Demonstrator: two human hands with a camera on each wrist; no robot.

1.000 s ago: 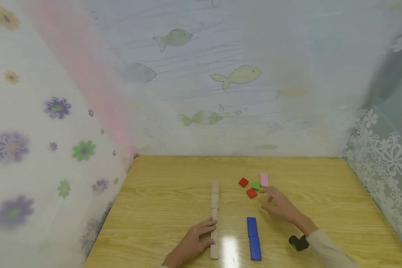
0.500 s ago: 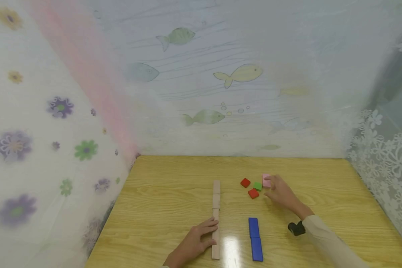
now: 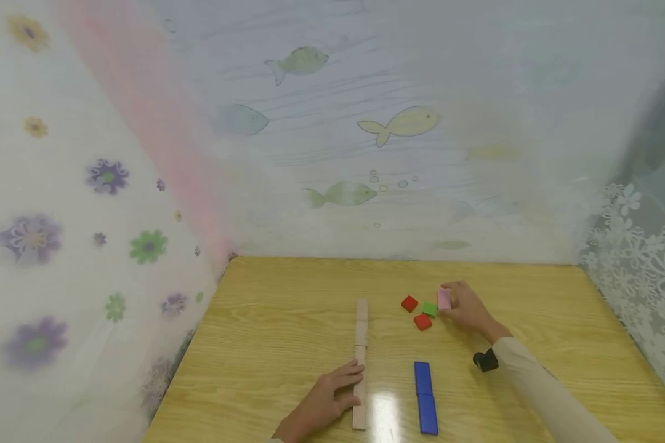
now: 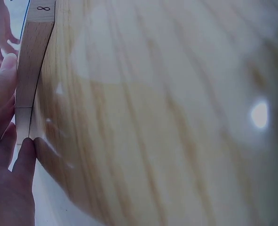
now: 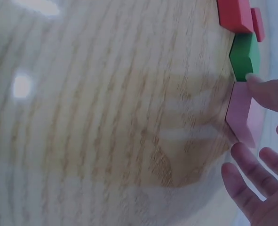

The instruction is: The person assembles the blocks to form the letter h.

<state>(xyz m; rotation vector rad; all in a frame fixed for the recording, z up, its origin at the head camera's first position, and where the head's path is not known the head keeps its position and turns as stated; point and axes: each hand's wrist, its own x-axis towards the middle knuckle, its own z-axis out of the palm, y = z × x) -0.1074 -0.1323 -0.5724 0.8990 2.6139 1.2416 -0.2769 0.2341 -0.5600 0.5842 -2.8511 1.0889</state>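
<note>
My right hand [image 3: 471,311] pinches a pink rectangular block [image 3: 444,299] at the back right, index finger at its far end and thumb at its near end. In the right wrist view, thumb and fingertips sit at opposite ends of the pink block. Beside it lie a green block [image 3: 430,309] and two red blocks, one nearer [image 3: 423,322] and one farther left [image 3: 409,303]. My left hand [image 3: 324,394] rests with extended fingers against a straight row of plain wooden blocks [image 3: 361,332]. One wooden block [image 4: 41,8] bears a printed 8 in the left wrist view.
Two blue blocks [image 3: 425,397] lie end to end between the wooden row and my right forearm. A small black device [image 3: 484,361] sits at the right wrist. Walls with printed fish and flowers enclose the table [image 3: 277,295] at the back and sides.
My right hand has moved up and over to the pink block and now grips it by its ends. The left hand stays at the wooden row, and the head view shifts slightly.
</note>
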